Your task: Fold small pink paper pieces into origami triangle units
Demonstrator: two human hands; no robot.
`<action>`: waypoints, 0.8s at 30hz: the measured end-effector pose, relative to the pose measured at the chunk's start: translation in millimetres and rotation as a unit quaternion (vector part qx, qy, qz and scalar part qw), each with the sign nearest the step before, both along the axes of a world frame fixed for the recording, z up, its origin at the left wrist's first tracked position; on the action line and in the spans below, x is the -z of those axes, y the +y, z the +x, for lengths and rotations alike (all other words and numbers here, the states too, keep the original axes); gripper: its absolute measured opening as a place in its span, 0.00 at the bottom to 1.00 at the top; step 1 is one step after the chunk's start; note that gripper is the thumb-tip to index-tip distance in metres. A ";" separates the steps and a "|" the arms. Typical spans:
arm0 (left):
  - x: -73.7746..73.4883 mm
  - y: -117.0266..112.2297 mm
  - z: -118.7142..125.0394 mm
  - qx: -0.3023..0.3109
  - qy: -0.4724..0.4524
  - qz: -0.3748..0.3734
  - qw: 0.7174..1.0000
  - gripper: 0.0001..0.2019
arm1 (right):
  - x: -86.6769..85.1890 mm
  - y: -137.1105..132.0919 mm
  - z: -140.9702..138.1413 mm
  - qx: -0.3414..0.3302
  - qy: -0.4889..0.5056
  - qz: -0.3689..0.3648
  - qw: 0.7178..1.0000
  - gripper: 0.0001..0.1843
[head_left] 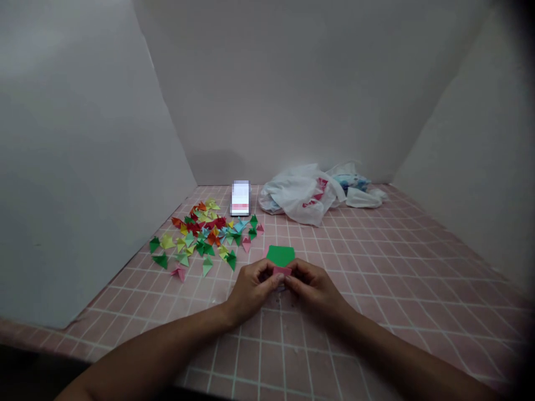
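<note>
A small piece of pink paper (282, 271) is pinched between my two hands at the middle of the tiled surface. My left hand (254, 287) grips its left side with thumb and fingertips, while my right hand (314, 285) grips its right side the same way. Whether the paper has folds in it is too small to tell. Just beyond my fingertips lies green square paper (281, 255), with a sliver of pink showing along its left edge. To the left spreads a loose heap of small folded paper pieces (204, 248) in green, yellow, red, orange, blue and pink.
A lit phone (240, 198) leans upright behind the folded pieces. White plastic bags (303, 192) lie crumpled against the back wall, with a smaller blue-and-white bundle (353, 181) at their right. Pale walls (292, 83) enclose the pink tiled surface (418, 278) on the left, back and right.
</note>
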State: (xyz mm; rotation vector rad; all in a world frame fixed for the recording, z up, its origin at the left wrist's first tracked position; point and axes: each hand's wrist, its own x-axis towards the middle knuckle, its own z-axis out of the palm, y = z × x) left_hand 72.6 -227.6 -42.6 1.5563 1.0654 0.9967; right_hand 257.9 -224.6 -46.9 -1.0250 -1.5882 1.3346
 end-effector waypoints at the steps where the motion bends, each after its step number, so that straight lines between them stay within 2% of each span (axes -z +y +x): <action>1: -0.5 -0.5 -0.1 -0.004 0.000 0.002 1.000 0.13 | -0.5 -0.3 -0.2 -0.003 -0.003 0.002 1.000 0.14; 6: -2.2 -1.5 0.5 -0.022 -0.006 0.003 1.000 0.13 | 1.0 -0.5 -0.7 -0.023 -0.006 -0.004 1.000 0.14; 14: -4.7 -0.6 -0.6 -0.022 -0.016 -0.004 1.000 0.14 | 3.9 -0.6 -0.3 -0.020 -0.025 0.005 0.999 0.15; 17: -5.9 -0.4 -0.4 -0.023 -0.039 -0.026 0.999 0.14 | 2.1 0.0 0.3 -0.019 -0.030 -0.005 0.999 0.15; 24: -4.5 1.0 -0.5 -0.022 -0.037 -0.030 0.999 0.14 | -7.7 -1.5 0.5 -0.020 -0.052 0.024 0.998 0.16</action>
